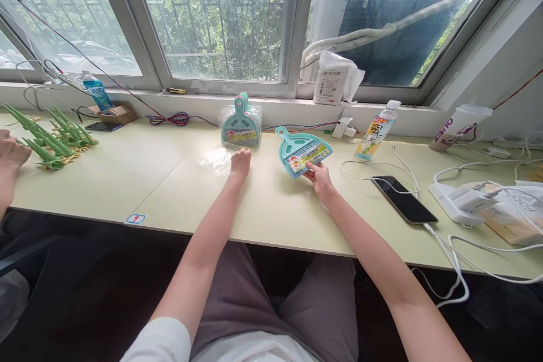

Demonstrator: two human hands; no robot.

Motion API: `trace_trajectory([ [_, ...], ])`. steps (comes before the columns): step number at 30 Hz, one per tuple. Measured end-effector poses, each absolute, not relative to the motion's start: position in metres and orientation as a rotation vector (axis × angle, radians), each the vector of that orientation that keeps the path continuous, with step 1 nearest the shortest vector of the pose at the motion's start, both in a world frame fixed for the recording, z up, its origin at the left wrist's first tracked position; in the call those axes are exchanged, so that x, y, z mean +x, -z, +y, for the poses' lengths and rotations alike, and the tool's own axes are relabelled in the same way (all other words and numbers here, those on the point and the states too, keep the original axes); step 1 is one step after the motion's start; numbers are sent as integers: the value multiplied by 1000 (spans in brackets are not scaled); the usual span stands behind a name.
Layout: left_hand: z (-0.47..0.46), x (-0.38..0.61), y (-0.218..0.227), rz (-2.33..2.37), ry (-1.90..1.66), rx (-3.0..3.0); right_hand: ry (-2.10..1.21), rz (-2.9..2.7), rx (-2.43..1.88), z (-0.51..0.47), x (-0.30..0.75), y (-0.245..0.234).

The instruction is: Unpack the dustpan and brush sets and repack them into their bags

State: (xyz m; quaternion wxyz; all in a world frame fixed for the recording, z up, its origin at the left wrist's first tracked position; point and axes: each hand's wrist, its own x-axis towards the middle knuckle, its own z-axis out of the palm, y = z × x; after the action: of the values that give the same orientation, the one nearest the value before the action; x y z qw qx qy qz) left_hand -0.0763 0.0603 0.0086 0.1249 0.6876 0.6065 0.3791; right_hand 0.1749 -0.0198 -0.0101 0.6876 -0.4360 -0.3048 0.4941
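Note:
My right hand [320,178] grips the lower edge of a teal dustpan [292,150], fingers over its printed label, with blue brush bristles showing behind the label. The dustpan is tilted, handle to the upper left. My left hand [241,163] is closed into a fist low over the table; whatever its fingers hold is hidden. Beside it, to the left, lies a crumpled clear plastic bag [216,159], and I cannot tell whether the hand pinches its edge. Behind the left hand, a stack of similar dustpans [241,121] in clear wrapping leans against the window wall.
A drink bottle [376,131], a phone [403,199] with white cables and a power strip [460,203] are on the right. A plastic cup [460,127] stands farther back. At far left, another person's hand [12,150] is beside green spiky plastic parts [55,141].

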Motion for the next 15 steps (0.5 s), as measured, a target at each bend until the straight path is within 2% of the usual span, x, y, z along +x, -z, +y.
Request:
trace_trajectory([
  [4, 44, -54, -10, 1515, -826, 2698, -1104, -668, -963, -19, 176, 8],
  [6, 40, -49, -7, 1403, -707, 2855, -1103, -663, -966, -19, 178, 8],
  [10, 43, -50, -2, 1424, -669, 2877, -1112, -660, -982, -19, 180, 8],
  [15, 51, -55, 0, 1744, -773, 2733, -1132, -698, -1018, -20, 178, 9],
])
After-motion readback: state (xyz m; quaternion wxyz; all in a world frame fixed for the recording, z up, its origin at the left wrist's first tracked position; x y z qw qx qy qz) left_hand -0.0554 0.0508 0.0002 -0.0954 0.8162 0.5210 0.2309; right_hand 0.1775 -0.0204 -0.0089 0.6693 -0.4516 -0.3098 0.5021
